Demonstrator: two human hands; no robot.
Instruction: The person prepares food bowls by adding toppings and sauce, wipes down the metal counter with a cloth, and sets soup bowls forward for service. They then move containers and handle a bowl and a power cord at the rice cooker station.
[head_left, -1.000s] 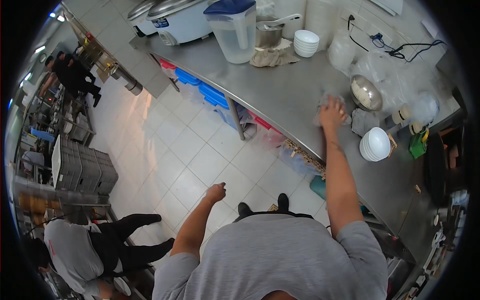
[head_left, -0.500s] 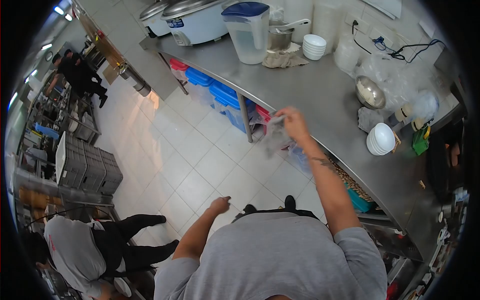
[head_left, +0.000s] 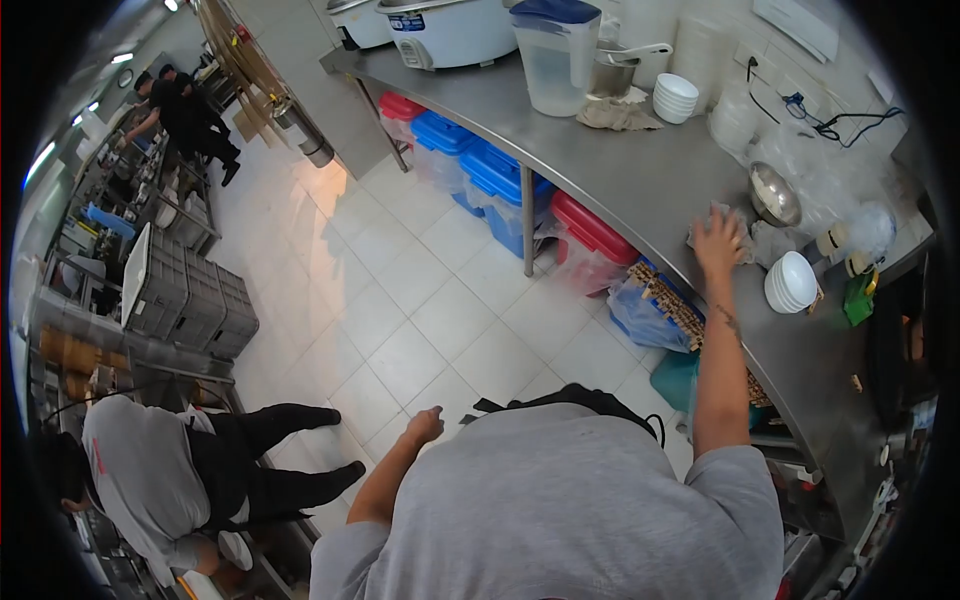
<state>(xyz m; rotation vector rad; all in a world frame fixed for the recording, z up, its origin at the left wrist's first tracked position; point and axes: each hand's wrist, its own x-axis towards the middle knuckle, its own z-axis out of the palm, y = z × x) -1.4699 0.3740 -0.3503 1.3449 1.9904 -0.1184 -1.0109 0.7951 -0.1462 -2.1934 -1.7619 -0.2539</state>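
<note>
My right hand lies on the steel counter with its fingers spread over a greyish cloth, whose crumpled edges show around them. Just beyond the fingers a metal bowl with white stuff inside leans on its side. To the right of the hand is a stack of white bowls, with a crumpled clear plastic bag close by. My left hand hangs low over the floor at my side, its fingers curled in and nothing showing in them.
A water jug, small white bowls and a tan cloth stand further along the counter. Lidded tubs sit beneath it. A co-worker bends at the left, near grey crates; two more people stand far back.
My right hand has carried the cloth from beyond the counter's front edge onto the counter top, and its fingers have spread over it. My left hand has drawn slightly closer to my body.
</note>
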